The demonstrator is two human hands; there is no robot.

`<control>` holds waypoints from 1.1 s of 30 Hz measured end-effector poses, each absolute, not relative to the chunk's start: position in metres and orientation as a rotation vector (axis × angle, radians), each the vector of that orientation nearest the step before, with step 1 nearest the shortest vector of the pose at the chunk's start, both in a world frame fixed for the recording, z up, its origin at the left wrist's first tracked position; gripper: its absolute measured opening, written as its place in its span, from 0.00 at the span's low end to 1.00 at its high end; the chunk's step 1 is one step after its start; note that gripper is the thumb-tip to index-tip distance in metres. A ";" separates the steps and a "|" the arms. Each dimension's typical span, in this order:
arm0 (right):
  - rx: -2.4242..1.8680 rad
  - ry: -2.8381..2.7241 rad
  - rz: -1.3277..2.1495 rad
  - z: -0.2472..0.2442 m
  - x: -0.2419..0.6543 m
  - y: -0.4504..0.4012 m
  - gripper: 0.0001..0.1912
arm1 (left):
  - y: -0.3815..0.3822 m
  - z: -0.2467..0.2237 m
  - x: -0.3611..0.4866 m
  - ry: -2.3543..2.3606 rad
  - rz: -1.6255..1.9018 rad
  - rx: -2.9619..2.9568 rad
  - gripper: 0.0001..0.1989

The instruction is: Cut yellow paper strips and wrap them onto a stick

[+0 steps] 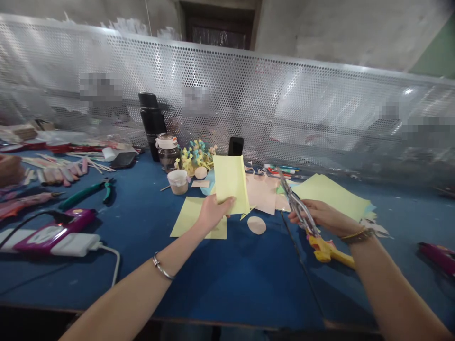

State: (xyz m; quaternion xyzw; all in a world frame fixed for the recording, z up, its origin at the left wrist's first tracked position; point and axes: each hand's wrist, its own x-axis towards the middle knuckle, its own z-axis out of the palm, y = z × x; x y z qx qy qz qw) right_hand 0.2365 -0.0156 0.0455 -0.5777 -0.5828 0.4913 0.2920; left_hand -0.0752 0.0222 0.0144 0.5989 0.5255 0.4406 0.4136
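My left hand [214, 213] pinches the lower edge of a pale yellow sheet of paper [230, 182], held upright above the table; its right edge looks folded or layered. In my right hand [320, 215] is a pair of metal scissors [300, 206], blades pointing up and away, slightly blurred. Another yellow sheet [186, 215] lies flat under my left wrist. A pale round paper piece [256, 225] rests between the hands. Close below the right hand lies a yellow glue gun [323, 249]. Pink paper [262, 192] is behind the held sheet.
Yellow sheets [330, 194] lie at the right. Further back stand a black bottle [152, 121], a jar [168, 154], a small cup [178, 183] and paper flowers [197, 156]. Green pliers [85, 192] and a power strip [78, 244] are left. Another person's hand [10, 170] shows far left.
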 end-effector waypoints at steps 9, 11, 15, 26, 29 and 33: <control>-1.020 -1.101 1.278 0.041 0.148 -0.007 0.18 | 0.022 0.011 -0.075 1.232 1.103 1.461 0.14; -1.042 -1.080 1.195 0.035 0.126 -0.003 0.17 | 0.021 0.012 -0.075 1.221 1.107 1.456 0.15; -0.997 -1.093 1.202 0.019 0.104 0.006 0.21 | 0.018 0.016 -0.074 1.205 1.077 1.474 0.16; -0.907 -1.082 1.235 0.004 0.117 0.002 0.18 | 0.008 0.005 -0.066 1.040 0.633 1.624 0.18; -0.922 -1.098 1.178 0.003 0.119 -0.004 0.21 | 0.006 0.007 -0.065 1.036 0.576 1.611 0.18; -0.973 -1.103 1.118 0.004 0.121 -0.005 0.16 | 0.009 0.010 -0.067 1.074 0.658 1.581 0.15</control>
